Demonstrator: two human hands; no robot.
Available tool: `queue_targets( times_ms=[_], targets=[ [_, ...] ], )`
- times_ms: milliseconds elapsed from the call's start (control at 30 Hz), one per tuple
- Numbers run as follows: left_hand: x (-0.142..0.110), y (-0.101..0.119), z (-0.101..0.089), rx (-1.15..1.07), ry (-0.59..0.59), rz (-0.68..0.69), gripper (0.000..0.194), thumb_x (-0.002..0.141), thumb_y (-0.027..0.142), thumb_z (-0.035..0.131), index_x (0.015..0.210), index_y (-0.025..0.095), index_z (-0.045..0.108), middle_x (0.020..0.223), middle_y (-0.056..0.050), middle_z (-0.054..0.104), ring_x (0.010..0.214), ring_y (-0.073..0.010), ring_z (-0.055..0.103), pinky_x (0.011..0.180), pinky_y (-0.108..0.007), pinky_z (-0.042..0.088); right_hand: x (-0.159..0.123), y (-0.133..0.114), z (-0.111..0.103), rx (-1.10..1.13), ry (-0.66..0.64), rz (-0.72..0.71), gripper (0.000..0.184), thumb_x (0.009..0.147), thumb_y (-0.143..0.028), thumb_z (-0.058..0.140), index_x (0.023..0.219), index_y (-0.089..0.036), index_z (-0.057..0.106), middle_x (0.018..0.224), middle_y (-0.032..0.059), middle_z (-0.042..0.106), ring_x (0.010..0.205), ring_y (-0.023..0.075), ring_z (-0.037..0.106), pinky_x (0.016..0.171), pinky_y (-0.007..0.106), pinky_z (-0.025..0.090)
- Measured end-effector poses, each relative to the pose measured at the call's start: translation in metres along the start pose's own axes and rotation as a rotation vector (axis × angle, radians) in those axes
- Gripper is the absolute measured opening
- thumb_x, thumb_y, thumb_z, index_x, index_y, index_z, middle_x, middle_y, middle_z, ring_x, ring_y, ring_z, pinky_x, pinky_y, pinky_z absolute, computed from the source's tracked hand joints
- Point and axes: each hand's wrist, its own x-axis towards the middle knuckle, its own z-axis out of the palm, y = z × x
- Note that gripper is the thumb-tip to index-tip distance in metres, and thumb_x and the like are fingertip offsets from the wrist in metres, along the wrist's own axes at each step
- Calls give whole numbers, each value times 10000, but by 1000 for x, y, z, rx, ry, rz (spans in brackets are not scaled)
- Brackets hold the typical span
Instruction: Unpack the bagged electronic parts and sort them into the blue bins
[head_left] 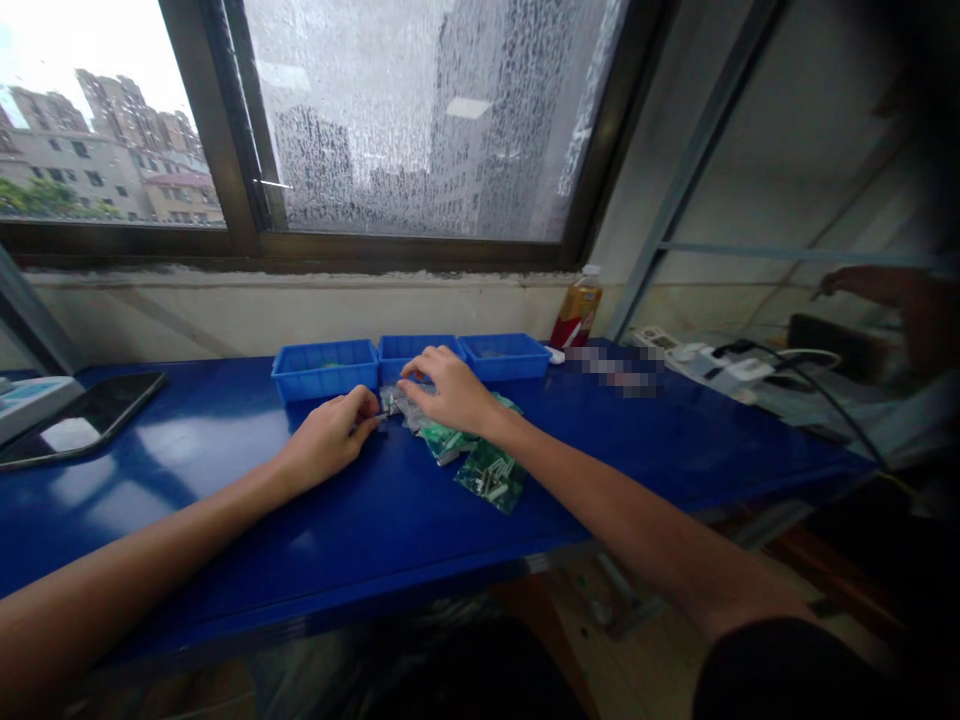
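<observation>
My left hand (330,435) is closed in a pinch at the left edge of the small plastic bags; a thin greyish thing shows at its fingertips, too small to name. Over the heap, my right hand (450,390) is bent downward with thumb and fingers apart, and nothing shows between them. Partly under it lies a clear plastic bag (411,410). Closer to me are a green-tinted bag (442,442) and another green bag (493,478) with several pale, rod-like pieces inside. The right hand and forearm hide part of the heap.
Behind my hands stand a left blue bin (324,385), a middle blue bin (397,348) and a right blue bin (510,365). A bottle (577,308) is by the wall. A tablet-like device (82,420) lies left; power strips (720,370) and another person's hand (862,285) are right.
</observation>
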Motion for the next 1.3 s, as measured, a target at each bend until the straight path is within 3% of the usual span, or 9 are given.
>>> queue_targets(
  times_ms=[167,400,567,700,867,967,1100,1300],
  targets=[
    [1,3,-5,-199,126,-33,72,860,268,426,850,198,416,753,0,559,696,-143,545,651,-275,426,-5,-20,3,107,-138,-183,227,802,-231,567,1020,-171,547,917,55,572,905,181,504,817,334,407],
    [1,8,-4,-441,108,-31,86,880,272,404,873,192,375,728,19,523,647,-108,503,612,-253,406,-5,-20,1,97,-124,-234,100,851,-240,512,914,-170,544,889,51,561,879,167,513,786,313,414],
    [0,15,-8,-591,90,-65,147,865,314,447,889,169,451,783,-3,540,724,-115,544,672,-260,452,-4,-21,-1,93,-95,-200,134,874,-271,482,857,-158,551,851,54,565,843,161,509,766,304,405],
    [0,13,-7,-557,77,-31,221,817,339,546,938,159,506,839,-22,567,765,-130,559,698,-265,465,-4,-20,1,90,-54,-151,216,902,-294,434,805,-151,562,766,41,545,774,150,493,710,285,392],
    [0,10,-6,-501,126,-76,274,833,396,513,948,151,553,860,-43,629,775,-157,590,723,-290,466,-4,-21,-1,143,-38,-123,187,883,-307,469,854,-142,552,777,37,549,754,142,501,697,274,394],
    [1,13,-9,-447,139,-105,300,857,420,454,876,148,578,802,-35,637,748,-161,586,693,-278,452,-5,-23,-3,158,-44,-147,192,822,-256,550,975,-144,525,846,41,556,779,143,509,716,273,406],
    [0,15,-11,-417,96,-111,373,886,431,379,719,152,560,678,-17,593,659,-145,545,637,-263,428,-5,-25,-4,124,-51,-190,100,833,-204,510,918,-156,536,841,44,553,816,151,514,745,281,409],
    [-1,14,-9,-474,154,-92,332,820,404,537,1049,164,513,872,-24,594,804,-156,558,673,-258,436,-3,-21,-1,115,-19,-146,198,893,-298,449,861,-141,566,805,53,559,789,153,512,726,289,405]
  ],
)
